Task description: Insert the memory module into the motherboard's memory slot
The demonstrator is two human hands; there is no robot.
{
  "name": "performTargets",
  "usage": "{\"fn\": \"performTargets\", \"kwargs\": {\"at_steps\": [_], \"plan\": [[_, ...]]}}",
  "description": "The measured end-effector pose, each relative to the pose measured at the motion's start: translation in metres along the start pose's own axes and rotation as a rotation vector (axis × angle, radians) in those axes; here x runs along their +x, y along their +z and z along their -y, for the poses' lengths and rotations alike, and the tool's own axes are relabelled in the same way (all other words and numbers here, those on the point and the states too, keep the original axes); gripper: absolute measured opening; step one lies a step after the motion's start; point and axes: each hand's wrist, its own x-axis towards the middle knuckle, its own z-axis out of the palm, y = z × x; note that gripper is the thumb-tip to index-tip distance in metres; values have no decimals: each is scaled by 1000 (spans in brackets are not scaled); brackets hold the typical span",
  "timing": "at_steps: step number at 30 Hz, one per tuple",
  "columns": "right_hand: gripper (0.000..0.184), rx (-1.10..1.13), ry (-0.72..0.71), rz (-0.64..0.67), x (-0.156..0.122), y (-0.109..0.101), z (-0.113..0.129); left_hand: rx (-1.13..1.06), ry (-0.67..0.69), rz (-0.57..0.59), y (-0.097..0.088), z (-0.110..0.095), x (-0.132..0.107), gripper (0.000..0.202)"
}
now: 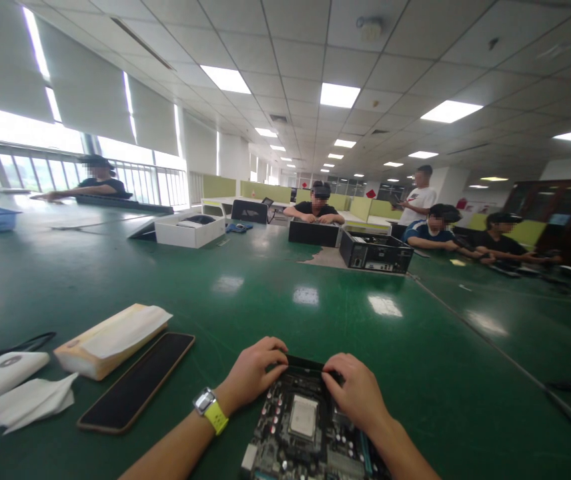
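Note:
A computer motherboard (315,443) lies on the green tabletop right in front of me, its near edge cut off by the bottom of the view. Near its middle sits a square metal-topped processor (304,417). Along the board's far edge runs a thin black strip (305,363); what kind of part it is I cannot make out. My left hand (258,370) pinches the strip's left end, with a yellow-banded watch (210,408) on that wrist. At the other end, the fingers and thumb of my right hand (355,390) close on the strip.
Left of me lie a dark phone (138,380), a tissue pack (113,340), a crumpled tissue (35,399) and a white device (3,380). Farther off stand an open computer case (376,252) and a white box (190,230). Several people sit around the table; one stands behind.

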Motion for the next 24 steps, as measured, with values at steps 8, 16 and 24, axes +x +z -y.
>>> {"fn": "performTargets", "kwargs": {"at_steps": [8,16,24], "plan": [[15,10,-3,-3,0,1,0,-30,13,-26,1,2,-1,8],[14,25,-14,-39,0,-14,15,-156,-23,-236,2,7,1,13],[40,-32,-340,169,-26,15,91,-172,-134,-390,1,17,0,19]]}}
